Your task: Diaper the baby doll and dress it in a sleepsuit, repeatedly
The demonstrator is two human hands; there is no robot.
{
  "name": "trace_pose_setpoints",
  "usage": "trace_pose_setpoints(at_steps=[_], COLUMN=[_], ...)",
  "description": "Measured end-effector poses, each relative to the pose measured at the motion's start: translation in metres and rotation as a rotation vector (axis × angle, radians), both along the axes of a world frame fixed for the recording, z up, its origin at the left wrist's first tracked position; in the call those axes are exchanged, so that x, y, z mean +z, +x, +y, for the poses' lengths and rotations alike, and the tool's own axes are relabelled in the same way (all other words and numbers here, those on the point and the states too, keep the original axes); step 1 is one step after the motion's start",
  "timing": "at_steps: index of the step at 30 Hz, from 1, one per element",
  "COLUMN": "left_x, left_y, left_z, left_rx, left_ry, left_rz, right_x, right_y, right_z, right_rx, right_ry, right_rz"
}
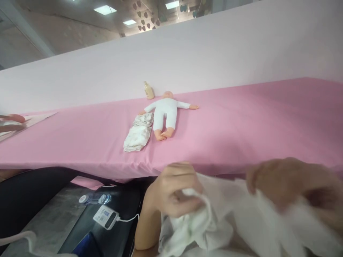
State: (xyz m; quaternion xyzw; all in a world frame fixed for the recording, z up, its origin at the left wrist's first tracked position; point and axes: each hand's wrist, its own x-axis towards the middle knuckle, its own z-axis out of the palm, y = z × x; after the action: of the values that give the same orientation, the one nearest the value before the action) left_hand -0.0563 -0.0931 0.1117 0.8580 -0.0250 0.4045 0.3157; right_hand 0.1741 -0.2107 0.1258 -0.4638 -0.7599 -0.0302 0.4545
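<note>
My left hand (180, 191) is closed on a white cloth (197, 225) with faint green marks, held low in front of me. Blurred by motion, my right hand (291, 185) is closed on the right part of the white fabric. Beyond my hands a baby doll (165, 109) in a white suit lies face up on the pink-covered table (230, 128), arms spread. Beside its legs is a folded patterned cloth (138, 137), with a smaller folded piece behind it. The cloth's full shape is hidden by my hands and the frame edge.
A cream pump bottle (149, 90) stands by the white wall panel (171, 57). Another person's hand (14, 118) rests at the far left. On a black chair (80, 221) lie plastic bottles (93, 198), a white device (105, 216) with a cable, and a dark blue object (88, 246).
</note>
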Motion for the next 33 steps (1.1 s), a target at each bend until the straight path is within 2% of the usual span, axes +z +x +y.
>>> trace_pose_setpoints(at_steps=[3,6,10,14,17,20,23,26,29,31,33], left_x=[0.012,0.008,-0.001,-0.005,-0.010,-0.017,-0.029,-0.042,-0.051,-0.054,-0.056], left_y=[0.004,0.009,0.012,0.015,0.018,0.023,0.030,0.038,0.040,0.038,0.033], left_z=[0.002,0.004,0.002,-0.002,-0.003,-0.004,-0.004,-0.006,-0.012,-0.018,-0.025], left_rx=[0.418,0.579,0.675,0.829,0.790,0.709,0.660,0.537,0.359,0.250,0.102], left_ry=[0.391,0.564,0.607,0.603,0.538,0.362,0.090,-0.327,-0.802,-1.046,-1.198], left_rz=[0.072,0.131,0.211,0.319,0.391,0.361,0.356,0.364,0.218,0.091,-0.001], right_x=[0.000,-0.004,-0.007,-0.012,-0.016,-0.023,-0.037,-0.053,-0.063,-0.066,-0.069], right_y=[-0.017,-0.021,-0.018,-0.019,-0.021,-0.024,-0.031,-0.045,-0.060,-0.066,-0.067], right_z=[0.017,0.028,0.028,0.029,0.033,0.038,0.041,0.040,0.036,0.034,0.033], right_rx=[-0.076,-0.217,-0.338,-0.442,-0.471,-0.457,-0.469,-0.464,-0.293,-0.212,-0.217], right_ry=[0.056,0.186,0.305,0.277,0.244,0.212,0.141,-0.071,-0.381,-0.466,-0.453], right_rz=[-0.186,-0.350,-0.517,-0.624,-0.646,-0.587,-0.415,-0.136,0.174,0.272,0.289])
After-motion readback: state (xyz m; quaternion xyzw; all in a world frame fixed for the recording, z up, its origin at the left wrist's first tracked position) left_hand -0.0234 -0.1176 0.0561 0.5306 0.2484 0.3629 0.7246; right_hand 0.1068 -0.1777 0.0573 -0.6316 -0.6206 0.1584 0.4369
